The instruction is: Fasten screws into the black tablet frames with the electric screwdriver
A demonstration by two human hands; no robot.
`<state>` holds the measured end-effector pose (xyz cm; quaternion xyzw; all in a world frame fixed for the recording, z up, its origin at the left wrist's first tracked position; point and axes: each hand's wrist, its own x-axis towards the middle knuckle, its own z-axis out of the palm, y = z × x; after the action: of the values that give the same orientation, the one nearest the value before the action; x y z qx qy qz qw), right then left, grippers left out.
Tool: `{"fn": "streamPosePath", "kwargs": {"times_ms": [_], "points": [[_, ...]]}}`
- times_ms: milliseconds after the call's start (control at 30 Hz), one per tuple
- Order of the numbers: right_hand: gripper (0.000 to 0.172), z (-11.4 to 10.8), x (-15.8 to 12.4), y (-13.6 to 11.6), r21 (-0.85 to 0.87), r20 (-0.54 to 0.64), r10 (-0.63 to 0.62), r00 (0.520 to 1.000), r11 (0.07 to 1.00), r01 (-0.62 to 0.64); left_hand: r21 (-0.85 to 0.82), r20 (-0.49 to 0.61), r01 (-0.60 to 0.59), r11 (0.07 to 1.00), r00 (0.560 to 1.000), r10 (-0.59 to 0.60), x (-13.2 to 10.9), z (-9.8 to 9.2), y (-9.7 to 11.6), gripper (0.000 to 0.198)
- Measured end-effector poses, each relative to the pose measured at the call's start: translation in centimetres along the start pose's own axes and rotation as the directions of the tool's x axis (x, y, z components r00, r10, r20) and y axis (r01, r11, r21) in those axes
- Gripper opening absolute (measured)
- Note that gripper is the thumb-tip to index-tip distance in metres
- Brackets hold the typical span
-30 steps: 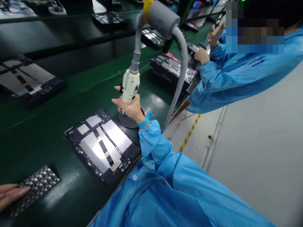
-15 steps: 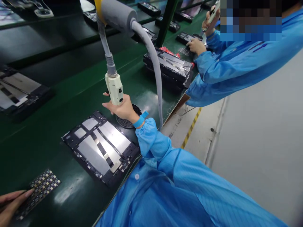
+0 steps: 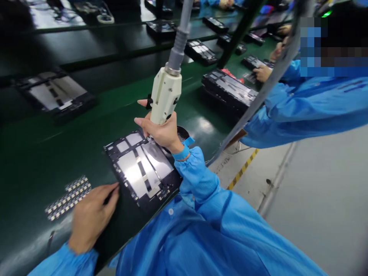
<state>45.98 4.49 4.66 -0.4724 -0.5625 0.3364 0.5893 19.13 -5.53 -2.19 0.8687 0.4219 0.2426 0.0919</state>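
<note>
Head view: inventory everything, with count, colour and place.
Open device: 1, black and silver, bench front.
Strips: several, dark with pale squares, left of device.
Handheld tool: 1, cream, centre.
Hose: two lengths, grey, above tool and right.
Round piece: 1, dark, right of tool.
Stacked devices: number unclear, black and silver, right.
Other devices: several, dark, left and background.
Unclear items: count uncertain, red, beyond stack.
Bench: 1, green, beneath.
Floor stripe: 1, yellow-black, right.
Co-worker: at least 1, blue, right.
Left hand: 1, blue-sleeved, by strips.
Right hand: 1, blue-sleeved, around tool.
</note>
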Motion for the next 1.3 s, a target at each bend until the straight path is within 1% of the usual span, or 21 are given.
{"fn": "streamPosePath", "kwargs": {"times_ms": [67, 100, 167, 233, 300, 400, 500, 600, 700, 767, 867, 933, 1000, 1067, 1167, 1300], "points": [[0.036, 3.0, -0.5, -0.9, 0.088, 0.041, 0.032, 0.999, 0.995, -0.035, -0.001, -0.004, 0.042, 0.999, 0.999, -0.042, 0.5, 1.1, 0.8, 0.022], [0.035, 4.5, -0.8, -1.0, 0.102, 0.073, 0.051, 0.996, 0.993, -0.058, -0.022, -0.006, 0.065, 0.998, 0.998, -0.065, 0.6, 1.4, 1.0, 0.021], [0.03, 7.1, -1.4, -0.6, 0.071, 0.138, 0.074, 0.988, 0.994, -0.084, -0.065, -0.005, 0.109, 0.992, 0.994, -0.11, 0.6, 1.3, 1.1, 0.02], [0.028, 8.7, -2.0, 0.5, 0.015, 0.174, 0.076, 0.982, 0.997, -0.08, -0.101, -0.015, 0.14, 0.985, 0.99, -0.143, 0.1, 0.8, 1.0, 0.019], [0.028, 9.5, -2.4, 1.7, -0.033, 0.177, 0.074, 0.981, 0.997, -0.069, -0.119, -0.043, 0.167, 0.979, 0.984, -0.173, -0.6, 0.2, 0.8, 0.017], [0.023, 9.7, -2.7, 3.0, -0.063, 0.162, 0.077, 0.984, 0.996, -0.068, -0.135, -0.095, 0.182, 0.974, 0.976, -0.195, -1.3, 0.0, 0.5, 0.014], [0.021, 9.8, -2.8, 3.8, -0.091, 0.148, 0.073, 0.986, 0.994, -0.06, -0.14, -0.149, 0.155, 0.978, 0.973, -0.176, -1.5, 0.3, 0.5, 0.013], [0.026, 10.0, -2.9, 4.1, -0.106, 0.149, 0.077, 0.986, 0.992, -0.062, -0.121, -0.184, 0.147, 0.982, 0.969, -0.167, -1.5, 0.6, 0.8, 0.014], [0.031, 10.2, -3.1, 3.8, -0.086, 0.139, 0.093, 0.986, 0.993, -0.082, -0.149, -0.182, 0.134, 0.98, 0.97, -0.16, -1.8, 0.6, 1.0, 0.018], [0.033, 10.3, -3.1, 3.3, -0.072, 0.128, 0.101, 0.987, 0.993, -0.092, -0.183, -0.181, 0.085, 0.979, 0.976, -0.119, -2.1, 0.7, 1.2, 0.022], [0.034, 10.4, -3.1, 2.5, -0.051, 0.127, 0.105, 0.986, 0.994, -0.099, -0.228, -0.155, -0.034, 0.973, 0.988, -0.002, -2.2, 0.9, 1.8, 0.027], [0.032, 10.3, -3.0, 2.2, -0.066, 0.138, 0.11, 0.984, 0.993, -0.102, -0.251, -0.144, -0.12, 0.961, 0.986, 0.085, -2.0, 1.2, 2.5, 0.029], [0.029, 10.3, -2.9, 2.3, -0.111, 0.151, 0.113, 0.982, 0.989, -0.097, -0.255, -0.164, -0.183, 0.95, 0.976, 0.144, -1.5, 1.5, 3.3, 0.031], [0.028, 10.4, -2.9, 2.6, -0.148, 0.155, 0.098, 0.983, 0.986, -0.075, -0.241, -0.185, -0.218, 0.946, 0.967, 0.175, -1.1, 1.7, 3.9, 0.032], [0.029, 10.5, -3.0, 3.3, -0.162, 0.181, 0.072, 0.981, 0.986, -0.043, -0.236, -0.181, -0.259, 0.937, 0.959, 0.22, -0.8, 2.2, 4.5, 0.031], [0.029, 10.2, -3.1, 3.7, -0.154, 0.176, 0.083, 0.981, 0.987, -0.056, -0.241, -0.157, -0.292, 0.925, 0.953, 0.26, -0.7, 2.9, 5.1, 0.028]]}}
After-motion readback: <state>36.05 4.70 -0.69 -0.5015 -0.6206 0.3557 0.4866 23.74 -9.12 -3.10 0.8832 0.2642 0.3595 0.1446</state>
